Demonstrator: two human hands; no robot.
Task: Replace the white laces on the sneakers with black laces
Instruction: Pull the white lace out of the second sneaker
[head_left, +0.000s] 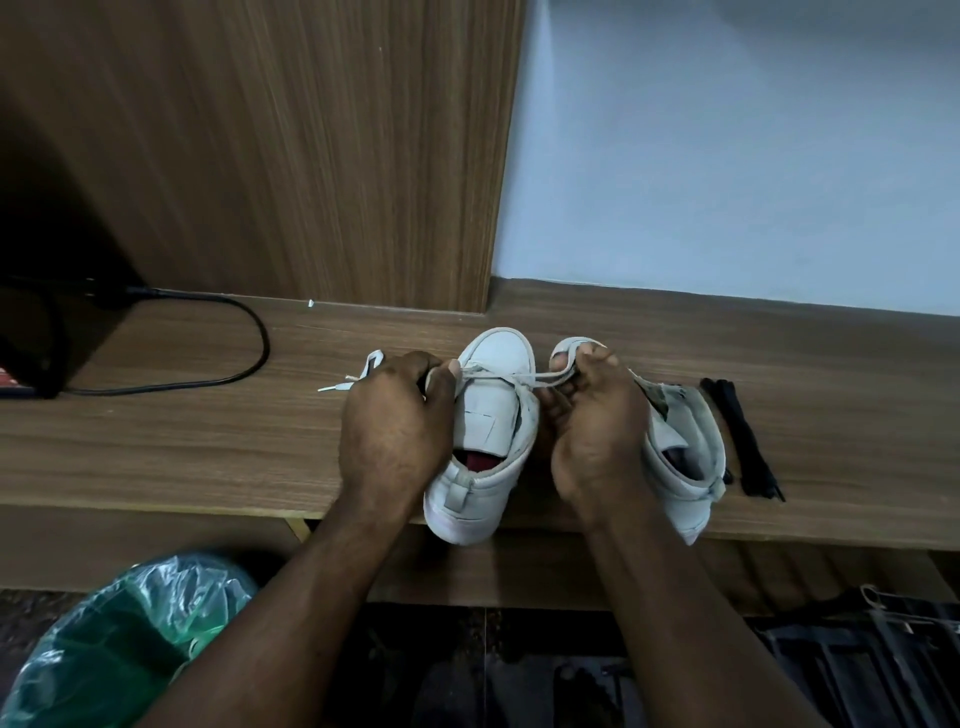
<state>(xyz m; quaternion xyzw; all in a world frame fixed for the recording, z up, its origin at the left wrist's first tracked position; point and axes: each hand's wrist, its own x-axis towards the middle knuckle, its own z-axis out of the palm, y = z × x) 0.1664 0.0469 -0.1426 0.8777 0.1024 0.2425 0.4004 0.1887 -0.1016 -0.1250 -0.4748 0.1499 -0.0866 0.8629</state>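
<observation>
Two white high-top sneakers stand side by side on the wooden shelf (208, 447), toes pointing away from me. On the left sneaker (488, 415) a white lace (519, 378) runs across near the toe. My left hand (395, 415) grips one end of that lace at the shoe's left side; a loose lace tail (353, 376) sticks out beyond its knuckles. My right hand (592, 415) pinches the other end between the two shoes and partly covers the right sneaker (680, 441). A bundle of black laces (737, 436) lies on the shelf right of the right sneaker.
A black cable (228, 338) loops across the shelf at left, coming from a dark device (31, 338). A wood panel (311, 156) and pale wall (727, 156) rise behind. A bin lined with green plastic (119, 639) sits at lower left, a dark rack (883, 654) at lower right.
</observation>
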